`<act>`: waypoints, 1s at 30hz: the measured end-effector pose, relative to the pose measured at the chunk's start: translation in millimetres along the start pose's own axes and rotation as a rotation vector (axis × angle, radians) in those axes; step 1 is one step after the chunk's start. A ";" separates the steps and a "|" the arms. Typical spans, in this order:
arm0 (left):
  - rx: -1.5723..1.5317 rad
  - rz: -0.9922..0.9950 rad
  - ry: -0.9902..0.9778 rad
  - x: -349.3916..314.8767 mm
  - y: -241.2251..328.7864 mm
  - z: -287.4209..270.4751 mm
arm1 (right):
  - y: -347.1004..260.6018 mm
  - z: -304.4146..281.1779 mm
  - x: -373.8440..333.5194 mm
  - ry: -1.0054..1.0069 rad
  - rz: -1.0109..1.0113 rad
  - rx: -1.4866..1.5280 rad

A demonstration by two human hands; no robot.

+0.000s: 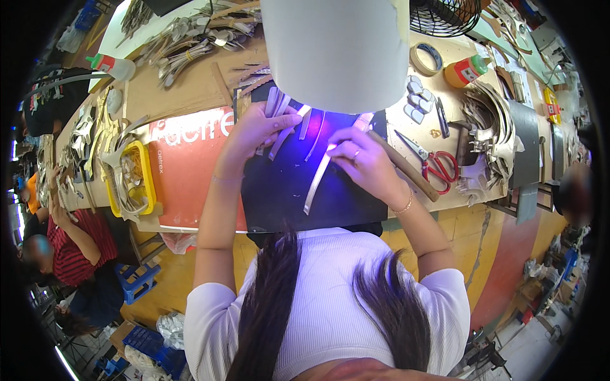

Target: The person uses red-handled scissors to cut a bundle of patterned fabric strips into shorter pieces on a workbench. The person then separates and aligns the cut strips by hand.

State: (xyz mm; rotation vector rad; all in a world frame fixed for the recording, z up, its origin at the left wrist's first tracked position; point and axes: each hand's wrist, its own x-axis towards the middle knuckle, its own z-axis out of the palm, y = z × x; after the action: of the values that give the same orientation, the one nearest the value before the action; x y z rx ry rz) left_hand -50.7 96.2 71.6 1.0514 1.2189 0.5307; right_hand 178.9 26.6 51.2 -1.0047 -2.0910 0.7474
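Observation:
Under the violet light, my left hand [262, 132] is closed on a bundle of thin pale strips [276, 105], which stick out above and below the fingers. My right hand [365, 159] pinches one long, narrow, slightly curved strip [318, 181] that slants down toward me over a dark mat [276, 197]. Between the hands a thin curved strip [316, 136] and a shorter strip [305, 126] lie on the mat. What the strips are made of, I cannot tell.
A large white cylindrical shade [337, 57] hangs over the mat. Right of it are a wooden handle [410, 170], red-handled scissors [441, 173], a tape roll [426, 59], and an orange bottle [464, 72]. A yellow basket [152, 202] stands left; cut pieces [492, 133] are piled on the right.

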 end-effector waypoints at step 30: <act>-0.086 0.093 0.189 30.7 -44.5 -13.5 | -5.6 14.8 -65.3 0.250 0.134 -0.137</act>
State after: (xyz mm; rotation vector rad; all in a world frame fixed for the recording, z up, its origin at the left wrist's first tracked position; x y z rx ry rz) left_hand -62.2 105.7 17.9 1.0056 1.3046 0.7625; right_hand 195.2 -33.0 24.7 -1.2559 -1.8916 0.5175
